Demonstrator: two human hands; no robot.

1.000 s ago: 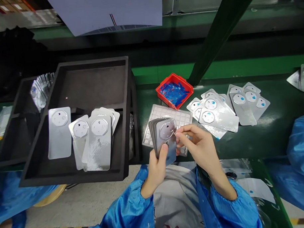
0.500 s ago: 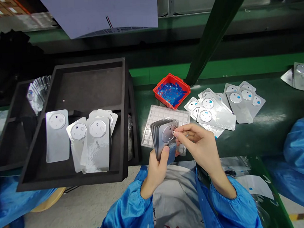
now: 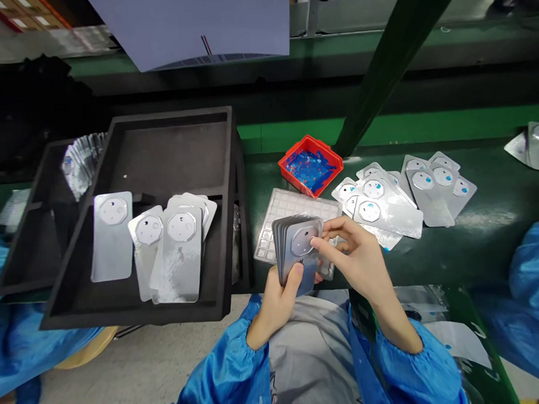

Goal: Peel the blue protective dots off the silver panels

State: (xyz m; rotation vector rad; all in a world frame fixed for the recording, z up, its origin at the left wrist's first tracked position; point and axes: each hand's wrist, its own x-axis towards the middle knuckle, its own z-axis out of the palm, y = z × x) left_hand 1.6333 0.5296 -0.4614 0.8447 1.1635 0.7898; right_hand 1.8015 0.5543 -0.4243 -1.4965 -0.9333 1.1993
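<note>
My left hand is closed round a fanned stack of silver phone back covers, held upright over the table's near edge. My right hand pinches at the octagonal camera area of the front cover with thumb and forefinger; what it grips there is too small to name. Under the stack lies a clear gridded plastic tray. My sleeves are blue.
A black foam tray at left holds several silver covers. A small red bin with blue scraps sits behind. More covers with blue dots lie at right on the green belt. A green post slants up. Blue-clad people are at both sides.
The view shifted slightly. My right fingers have moved a little lower on the front cover's camera area. The left hand keeps its hold on the stack.
</note>
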